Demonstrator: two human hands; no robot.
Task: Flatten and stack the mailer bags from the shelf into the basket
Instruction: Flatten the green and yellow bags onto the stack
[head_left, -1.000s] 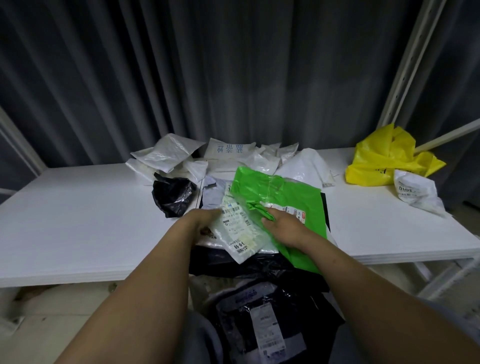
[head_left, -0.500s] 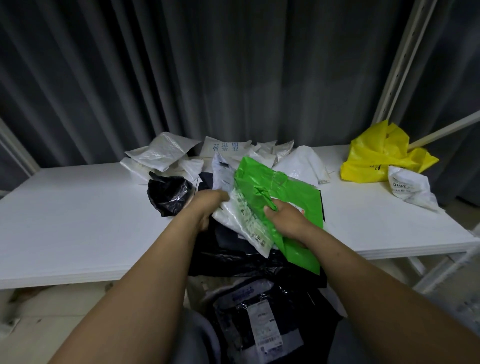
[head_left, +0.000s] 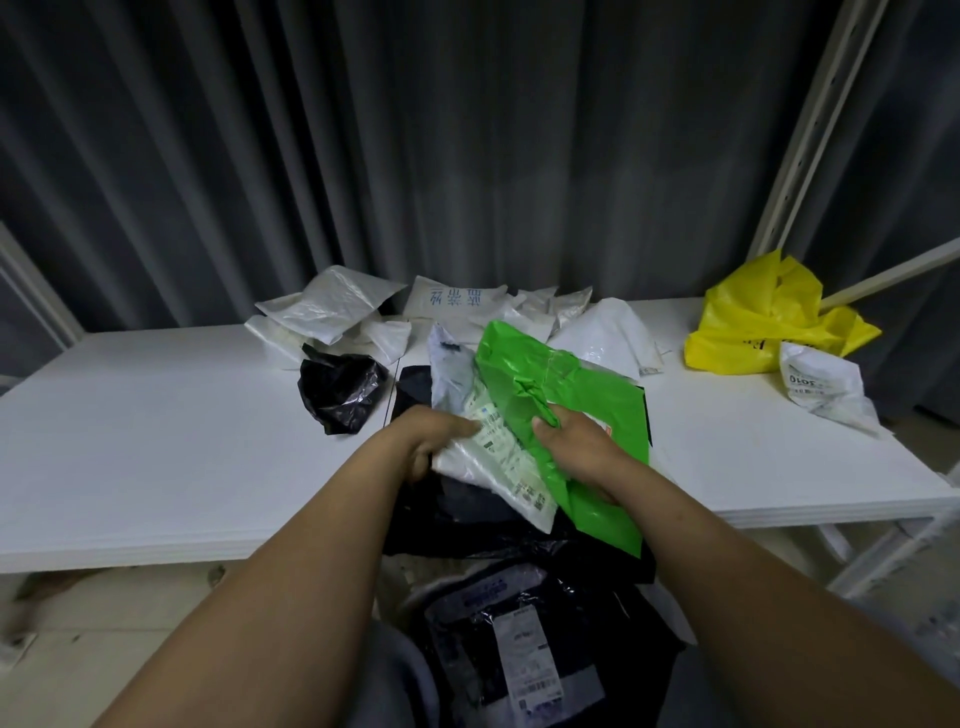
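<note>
Left grip (head_left: 435, 441) pinches a white mailer bag (head_left: 501, 467); right grip (head_left: 582, 448) clutches a green mailer bag (head_left: 597, 395), above a shelf (head_left: 156, 441).

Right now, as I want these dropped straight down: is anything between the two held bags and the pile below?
Yes. A black bag draped over the shelf edge lies under the white mailer and green mailer, above the labelled pile.
</note>
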